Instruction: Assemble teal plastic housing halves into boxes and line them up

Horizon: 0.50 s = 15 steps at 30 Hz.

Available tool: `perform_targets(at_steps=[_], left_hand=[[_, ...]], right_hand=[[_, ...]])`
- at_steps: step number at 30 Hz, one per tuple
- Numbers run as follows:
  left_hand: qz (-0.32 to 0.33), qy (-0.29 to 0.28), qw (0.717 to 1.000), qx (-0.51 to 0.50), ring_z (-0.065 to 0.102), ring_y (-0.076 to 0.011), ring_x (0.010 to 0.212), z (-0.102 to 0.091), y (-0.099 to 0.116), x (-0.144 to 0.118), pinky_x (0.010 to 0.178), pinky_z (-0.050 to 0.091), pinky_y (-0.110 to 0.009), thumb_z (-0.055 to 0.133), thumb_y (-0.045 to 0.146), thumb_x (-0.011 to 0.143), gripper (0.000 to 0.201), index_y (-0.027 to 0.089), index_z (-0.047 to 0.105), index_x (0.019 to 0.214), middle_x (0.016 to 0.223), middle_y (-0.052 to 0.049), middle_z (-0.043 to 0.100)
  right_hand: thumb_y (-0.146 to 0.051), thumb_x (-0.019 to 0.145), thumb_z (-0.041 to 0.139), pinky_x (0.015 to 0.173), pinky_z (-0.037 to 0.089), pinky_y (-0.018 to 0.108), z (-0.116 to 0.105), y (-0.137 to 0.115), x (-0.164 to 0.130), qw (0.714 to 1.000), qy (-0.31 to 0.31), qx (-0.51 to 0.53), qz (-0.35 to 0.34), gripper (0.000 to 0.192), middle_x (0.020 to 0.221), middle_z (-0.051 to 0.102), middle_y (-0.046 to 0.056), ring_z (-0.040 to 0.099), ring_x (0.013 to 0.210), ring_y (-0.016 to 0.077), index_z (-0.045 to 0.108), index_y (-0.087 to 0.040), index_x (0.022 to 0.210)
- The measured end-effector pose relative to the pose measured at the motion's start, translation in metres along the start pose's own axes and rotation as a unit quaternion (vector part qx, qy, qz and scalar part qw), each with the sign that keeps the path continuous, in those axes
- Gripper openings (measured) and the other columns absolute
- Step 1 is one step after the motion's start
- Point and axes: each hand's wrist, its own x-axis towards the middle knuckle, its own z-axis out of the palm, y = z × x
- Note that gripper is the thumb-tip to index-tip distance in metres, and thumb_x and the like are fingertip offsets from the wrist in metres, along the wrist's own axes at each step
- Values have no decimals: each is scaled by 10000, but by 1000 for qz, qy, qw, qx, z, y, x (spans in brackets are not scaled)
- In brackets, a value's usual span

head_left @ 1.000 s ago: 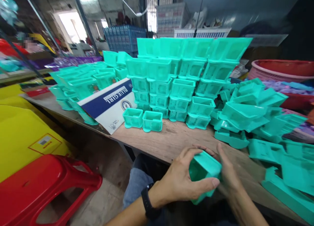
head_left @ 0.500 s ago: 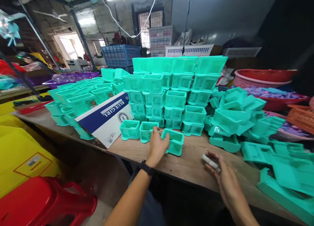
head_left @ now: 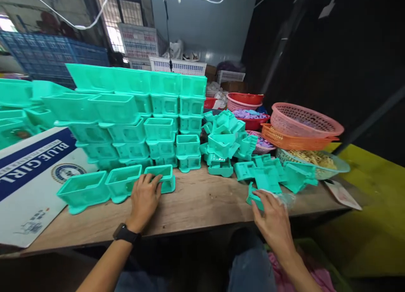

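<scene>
My left hand [head_left: 145,197] is at the front of a small green plastic box [head_left: 167,184], its fingers curled on the rim. That box stands upright at the right end of a short front row, beside two similar boxes, a middle box [head_left: 122,184] and a left box [head_left: 84,190]. To the right, my right hand [head_left: 274,218] has its thumb and fingers around a loose green plastic piece [head_left: 254,196] at the near side of a pile. A whitish, see-through scrap [head_left: 286,199] shows by its knuckles; whether the hand holds it is unclear.
Stacked green boxes [head_left: 126,102] rise behind the row. A printed carton [head_left: 38,186] leans at left. Loose green pieces [head_left: 224,144] are heaped at centre right. Beyond stand a pink basket [head_left: 306,119], an orange basket [head_left: 294,138] and a flat card [head_left: 343,195] near the table's [head_left: 202,203] right end.
The view has swung right. The right-hand front box, tilted before, now stands straighter in the row. My right hand has gone from over bare table to the loose green pieces.
</scene>
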Motion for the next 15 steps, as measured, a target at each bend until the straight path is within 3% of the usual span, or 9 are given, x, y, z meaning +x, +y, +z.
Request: perform_targets(at_steps=[4,8,12,15], left_hand=[[-13,68,997,27,568,-425,1212,-2,23,-6,1000,485,-616,516,332,998,380,145,693,1278,1284,-211,661],[18,119,992,-22,467,-402,1393,2,52,-26,1117,404,-629,558,306,991,343,209,631,1312,1413,-178,589],[71,70,988,-119,518,-346,1328,16,82,-36,1087,474,-581,568,197,914,324,233,636,1228,1340,-119,627],[88,4,977,-193,583,-320,1218,24,106,-21,1028,536,-558,556,127,884,333,214,643,1194,1249,-116,651]], right_hand=[[-424,827,508,1007,377,720,-2,40,-1,997,5,-45,70,361,1095,759,189,642,1111,446,770,-232,986],[-463,804,506,925,494,623,0,51,-1,997,-30,24,65,334,977,804,138,719,981,396,766,-260,854],[-591,870,554,806,598,487,-2,41,4,991,-47,112,57,399,985,826,88,753,901,330,783,-275,951],[-623,897,587,830,616,451,4,31,5,985,-39,165,31,409,1035,830,76,769,975,324,792,-273,949]])
